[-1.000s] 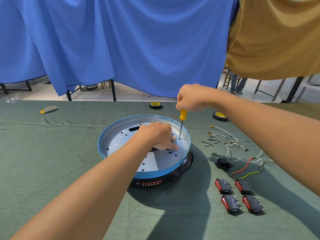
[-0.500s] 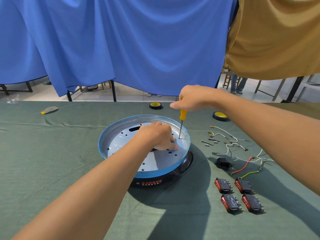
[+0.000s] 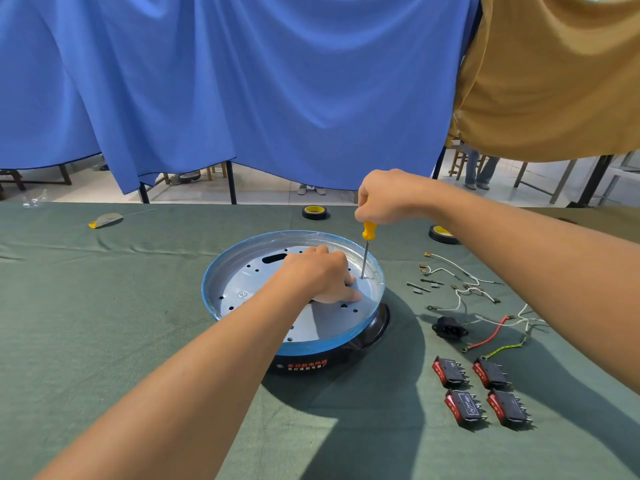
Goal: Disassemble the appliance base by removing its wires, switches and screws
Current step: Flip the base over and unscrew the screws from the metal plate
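Base (image 3: 242, 271), round with a blue rim and a perforated metal plate inside, sits on its black housing at the middle of the green-covered desk (image 3: 104, 323). Red lettering shows on the housing's near side.

Left hand (image 3: 320, 277) lies palm down on the plate, fingers curled loosely and pressed flat against the metal; it grips nothing that can be seen. Right hand (image 3: 388, 197) is closed in a fist around the top of a yellow-handled screwdriver (image 3: 367, 244), which stands nearly upright. Its tip meets the plate just right of the left hand's fingers, near the rim's right side; whether a screw sits under the tip is too small to tell.

Right of the base, loose parts lie on the cloth. Four switches (image 3: 479, 391), black with red rockers, are set in a two-by-two group at the near right. Beyond them lie a black socket (image 3: 448, 328), a red wire (image 3: 486, 337), a yellow-green wire (image 3: 502, 348) and several white wires (image 3: 460, 271) with metal terminals. A few screws (image 3: 424, 285) lie between the white wires and the base.

Two tape rolls rest at the far side: one (image 3: 314, 212) behind the base, another (image 3: 441, 233) partly hidden by the right forearm. A small grey and yellow object (image 3: 105, 220) lies at the far left. Blue (image 3: 242, 81) and tan (image 3: 554, 81) cloths hang behind the desk.
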A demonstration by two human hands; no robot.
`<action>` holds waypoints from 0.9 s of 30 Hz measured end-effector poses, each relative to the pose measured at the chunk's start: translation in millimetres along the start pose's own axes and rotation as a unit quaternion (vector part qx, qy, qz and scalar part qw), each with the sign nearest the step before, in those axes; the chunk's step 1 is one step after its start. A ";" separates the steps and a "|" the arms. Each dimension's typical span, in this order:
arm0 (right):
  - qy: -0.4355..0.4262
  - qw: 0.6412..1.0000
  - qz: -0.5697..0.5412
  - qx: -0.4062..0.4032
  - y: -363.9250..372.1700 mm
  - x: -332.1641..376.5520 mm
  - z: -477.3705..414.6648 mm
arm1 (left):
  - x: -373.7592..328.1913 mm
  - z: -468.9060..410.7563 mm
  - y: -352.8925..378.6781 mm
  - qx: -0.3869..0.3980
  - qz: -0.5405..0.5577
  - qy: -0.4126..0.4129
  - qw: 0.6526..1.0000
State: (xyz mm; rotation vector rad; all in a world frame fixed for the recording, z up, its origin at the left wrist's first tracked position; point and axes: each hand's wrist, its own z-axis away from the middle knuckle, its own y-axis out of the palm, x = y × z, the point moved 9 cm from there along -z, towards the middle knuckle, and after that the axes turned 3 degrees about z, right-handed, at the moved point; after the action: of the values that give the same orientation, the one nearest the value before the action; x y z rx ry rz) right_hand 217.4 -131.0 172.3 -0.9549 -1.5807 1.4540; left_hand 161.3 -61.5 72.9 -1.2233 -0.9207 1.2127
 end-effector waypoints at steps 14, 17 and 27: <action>0.001 0.999 0.029 -0.032 -5.3 -3.4 4.8 | 0.4 -0.6 1.4 0.001 -0.009 0.002 1.000; 0.006 1.000 0.025 -0.017 -3.4 -5.2 4.6 | 1.0 -0.5 1.4 0.000 -0.008 -0.002 1.000; 0.004 1.000 0.007 -0.003 -0.5 -4.5 5.2 | 1.0 -1.4 3.1 0.003 -0.004 0.001 1.000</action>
State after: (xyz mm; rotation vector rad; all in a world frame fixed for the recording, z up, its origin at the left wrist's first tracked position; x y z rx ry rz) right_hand 214.6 -137.3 172.3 -0.9761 -1.5760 1.4547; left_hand 162.3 -61.0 69.5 -1.2141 -0.9191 1.2080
